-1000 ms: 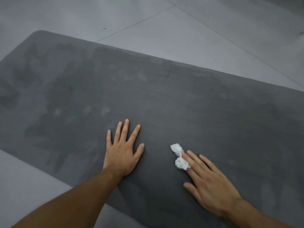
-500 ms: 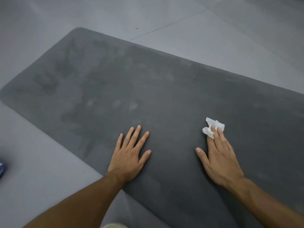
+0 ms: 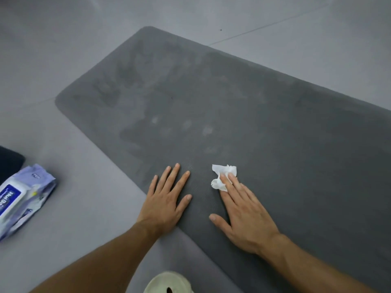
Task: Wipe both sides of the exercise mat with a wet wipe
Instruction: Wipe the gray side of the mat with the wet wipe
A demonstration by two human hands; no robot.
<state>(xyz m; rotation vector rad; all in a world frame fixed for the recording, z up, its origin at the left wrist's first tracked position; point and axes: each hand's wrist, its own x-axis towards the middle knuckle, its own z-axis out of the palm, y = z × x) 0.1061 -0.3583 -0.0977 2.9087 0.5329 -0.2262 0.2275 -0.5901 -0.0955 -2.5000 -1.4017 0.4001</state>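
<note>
1. The dark grey exercise mat lay flat on the grey floor, blotched with darker patches and a few pale spots
2. A crumpled white wet wipe sat on the mat near its 6 o'clock edge, pressed under the straight fingers of the right hand
3. The left hand lay flat with fingers spread, at 9 o'clock of the wipe, its heel on the mat's edge
4. Rounded mat corners showed at 11 and 9 o'clock, with bare floor beyond; a wipes pack lay at 8 o'clock, well apart from the mat

Matt, finely ribbed foam mat; crumpled paper-like wipe; glossy plastic wipes pack.
</note>
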